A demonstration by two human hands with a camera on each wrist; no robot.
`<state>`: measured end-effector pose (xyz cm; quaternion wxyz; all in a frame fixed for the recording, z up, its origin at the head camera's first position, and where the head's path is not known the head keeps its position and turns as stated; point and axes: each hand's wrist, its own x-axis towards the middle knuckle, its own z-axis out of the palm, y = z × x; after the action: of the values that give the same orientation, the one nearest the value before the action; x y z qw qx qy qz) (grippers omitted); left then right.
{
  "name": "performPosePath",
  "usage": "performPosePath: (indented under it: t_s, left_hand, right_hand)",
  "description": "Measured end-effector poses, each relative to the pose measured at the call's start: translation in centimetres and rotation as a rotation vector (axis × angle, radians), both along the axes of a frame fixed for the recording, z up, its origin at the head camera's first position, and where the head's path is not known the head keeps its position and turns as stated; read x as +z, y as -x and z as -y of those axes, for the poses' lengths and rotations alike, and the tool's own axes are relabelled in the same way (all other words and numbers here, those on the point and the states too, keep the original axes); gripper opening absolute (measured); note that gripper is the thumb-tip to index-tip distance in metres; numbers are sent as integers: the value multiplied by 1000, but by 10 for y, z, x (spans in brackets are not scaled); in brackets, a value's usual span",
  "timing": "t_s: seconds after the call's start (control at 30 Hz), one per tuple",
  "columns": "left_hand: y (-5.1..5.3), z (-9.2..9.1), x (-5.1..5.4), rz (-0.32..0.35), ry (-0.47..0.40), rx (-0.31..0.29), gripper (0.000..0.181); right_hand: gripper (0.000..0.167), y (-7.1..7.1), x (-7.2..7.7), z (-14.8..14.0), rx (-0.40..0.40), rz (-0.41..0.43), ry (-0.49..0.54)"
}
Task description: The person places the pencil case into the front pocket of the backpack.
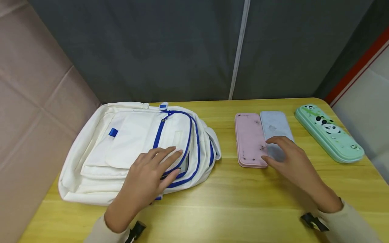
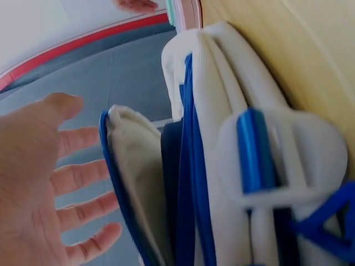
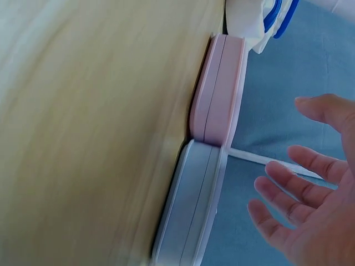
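A white backpack (image 1: 130, 135) with blue zips lies flat on the table. Over its front pocket hovers my left hand (image 1: 149, 179), fingers loosely spread. In the left wrist view, that hand (image 2: 44, 188) stands beside the front pocket's raised edge (image 2: 136, 177), and the pocket gapes. My right hand (image 1: 291, 162) is poised above a pink case (image 1: 250, 140) and a pale blue case (image 1: 275, 125) that lie side by side. From the right wrist view, the hand (image 3: 310, 194) is apart from both cases, holding nothing.
A mint green pencil case (image 1: 331, 133) with panda pictures lies at the table's right end. The wooden table (image 1: 225, 206) ends at a dark grey curtain (image 1: 170, 50) at the back. A pinkish padded wall (image 1: 39, 101) borders the left side, a white panel (image 1: 367, 98) the right.
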<state>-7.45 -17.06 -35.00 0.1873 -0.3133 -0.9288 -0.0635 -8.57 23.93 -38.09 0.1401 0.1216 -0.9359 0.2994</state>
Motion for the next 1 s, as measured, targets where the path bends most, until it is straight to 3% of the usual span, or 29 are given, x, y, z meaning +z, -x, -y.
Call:
performPosePath:
  t_s: [0.23,0.57,1.0]
  left_hand:
    - [6,13,2,1,-48,59,70]
    - [9,19,1,8,-91,71,66]
    - [11,15,-2,12,-102,41,63]
  right_hand:
    - [51,-5,-1,-13,-66,36,2]
    - [62,-8,-5,-24,-177,72,-12]
    - [80,-1,-12,-32,-214,166,-51]
